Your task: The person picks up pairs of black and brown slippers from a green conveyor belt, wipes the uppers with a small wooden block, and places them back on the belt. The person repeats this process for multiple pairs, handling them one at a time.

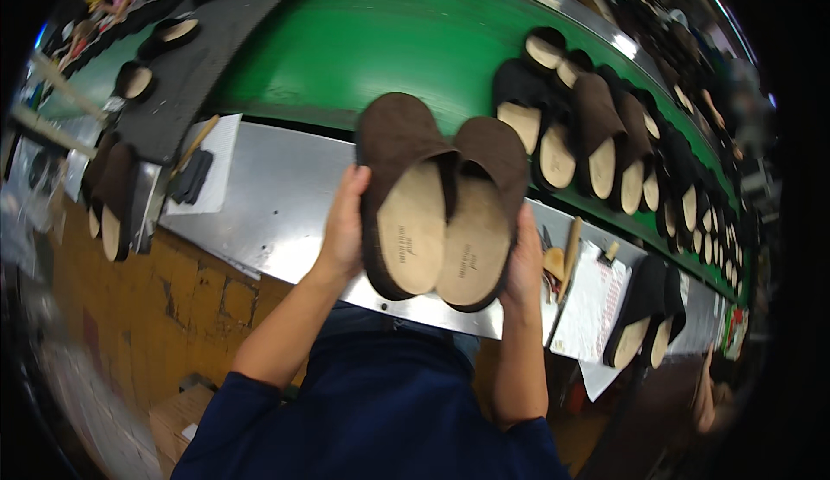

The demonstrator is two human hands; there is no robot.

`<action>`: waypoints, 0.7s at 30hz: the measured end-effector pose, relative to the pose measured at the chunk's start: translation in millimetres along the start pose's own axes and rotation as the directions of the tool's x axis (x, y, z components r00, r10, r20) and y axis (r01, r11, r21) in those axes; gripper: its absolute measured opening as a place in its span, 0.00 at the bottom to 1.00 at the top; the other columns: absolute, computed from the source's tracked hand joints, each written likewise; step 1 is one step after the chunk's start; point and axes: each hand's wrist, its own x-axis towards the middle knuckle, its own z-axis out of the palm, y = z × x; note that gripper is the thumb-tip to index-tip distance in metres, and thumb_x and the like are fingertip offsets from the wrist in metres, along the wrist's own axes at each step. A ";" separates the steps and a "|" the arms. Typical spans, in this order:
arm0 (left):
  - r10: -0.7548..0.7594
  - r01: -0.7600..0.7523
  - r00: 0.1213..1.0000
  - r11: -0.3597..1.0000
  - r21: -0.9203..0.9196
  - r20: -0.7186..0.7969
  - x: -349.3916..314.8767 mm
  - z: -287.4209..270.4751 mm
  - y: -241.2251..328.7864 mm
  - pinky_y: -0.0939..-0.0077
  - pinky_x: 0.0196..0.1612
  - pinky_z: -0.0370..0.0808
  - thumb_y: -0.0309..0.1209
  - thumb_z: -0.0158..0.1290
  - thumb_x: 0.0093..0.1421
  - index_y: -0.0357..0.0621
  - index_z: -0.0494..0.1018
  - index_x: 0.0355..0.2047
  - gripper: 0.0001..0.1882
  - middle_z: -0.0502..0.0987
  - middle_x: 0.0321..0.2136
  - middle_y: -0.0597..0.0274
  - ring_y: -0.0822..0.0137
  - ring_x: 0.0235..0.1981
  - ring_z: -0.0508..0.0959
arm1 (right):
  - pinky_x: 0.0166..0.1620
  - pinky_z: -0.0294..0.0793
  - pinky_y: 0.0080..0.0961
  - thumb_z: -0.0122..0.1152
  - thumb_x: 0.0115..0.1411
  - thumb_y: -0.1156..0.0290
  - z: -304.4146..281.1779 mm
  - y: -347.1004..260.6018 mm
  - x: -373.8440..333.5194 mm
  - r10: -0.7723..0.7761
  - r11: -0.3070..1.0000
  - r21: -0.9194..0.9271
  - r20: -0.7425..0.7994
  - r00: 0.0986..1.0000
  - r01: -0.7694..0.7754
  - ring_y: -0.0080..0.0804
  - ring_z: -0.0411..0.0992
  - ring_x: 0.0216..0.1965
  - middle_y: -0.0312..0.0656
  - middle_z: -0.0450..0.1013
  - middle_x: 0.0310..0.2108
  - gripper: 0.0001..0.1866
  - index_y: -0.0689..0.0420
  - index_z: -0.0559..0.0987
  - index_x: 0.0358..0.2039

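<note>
Two dark brown clogs with beige insoles are held side by side above the metal work surface, toes pointing away from me. My left hand [344, 225] grips the outer side of the left clog [413, 229]. Around the outer side of the right clog [477, 242] my right hand [524, 255] is closed. The clogs touch each other along their inner edges near the heels. Both insoles face up toward me, and my fingers under the soles are mostly hidden.
Beyond the metal ledge [259, 178] runs a green conveyor belt [337, 39], with rows of clogs [596, 134] on its right. A black clog pair [644, 311] lies near a paper sheet [592, 298] at right. Brown clogs [115, 190] rest at far left; a person's arm [705, 394] shows at right.
</note>
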 end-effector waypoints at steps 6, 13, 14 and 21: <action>0.051 -0.045 0.994 0.997 -0.058 0.096 -8.0 14.9 16.8 0.68 0.61 0.64 0.39 0.36 0.69 0.41 0.57 0.62 0.24 0.67 0.58 0.56 0.65 0.58 0.69 | 0.57 0.70 0.31 0.34 0.73 0.55 6.2 -15.0 -6.8 0.027 0.986 0.161 0.064 0.998 -0.037 0.33 0.71 0.53 0.45 0.71 0.53 0.25 0.60 0.67 0.58; -0.184 0.192 0.980 0.972 -0.137 0.070 -17.7 -13.6 5.2 0.59 0.62 0.66 0.46 0.32 0.69 0.35 0.61 0.61 0.30 0.69 0.57 0.48 0.56 0.57 0.71 | 0.60 0.68 0.37 0.38 0.71 0.56 -30.4 30.0 -19.0 0.105 0.830 0.493 0.320 0.941 -0.260 0.40 0.67 0.58 0.44 0.67 0.59 0.25 0.58 0.64 0.62; -0.185 0.193 0.981 0.967 -0.164 0.063 -14.7 -11.1 -1.3 0.60 0.62 0.66 0.46 0.32 0.69 0.35 0.61 0.61 0.30 0.69 0.57 0.48 0.56 0.57 0.71 | 0.60 0.68 0.36 0.39 0.71 0.58 -18.3 31.6 -23.5 0.177 0.847 0.463 0.220 0.959 -0.262 0.39 0.67 0.58 0.44 0.67 0.59 0.25 0.58 0.64 0.62; -0.167 0.177 0.984 0.945 -0.275 0.058 -23.3 -7.5 -0.7 0.62 0.58 0.70 0.49 0.31 0.70 0.35 0.63 0.59 0.31 0.71 0.55 0.49 0.56 0.54 0.73 | 0.59 0.69 0.35 0.42 0.70 0.61 -35.0 68.9 -24.0 0.077 0.911 0.366 0.305 0.949 -0.192 0.38 0.68 0.57 0.48 0.67 0.58 0.24 0.61 0.64 0.61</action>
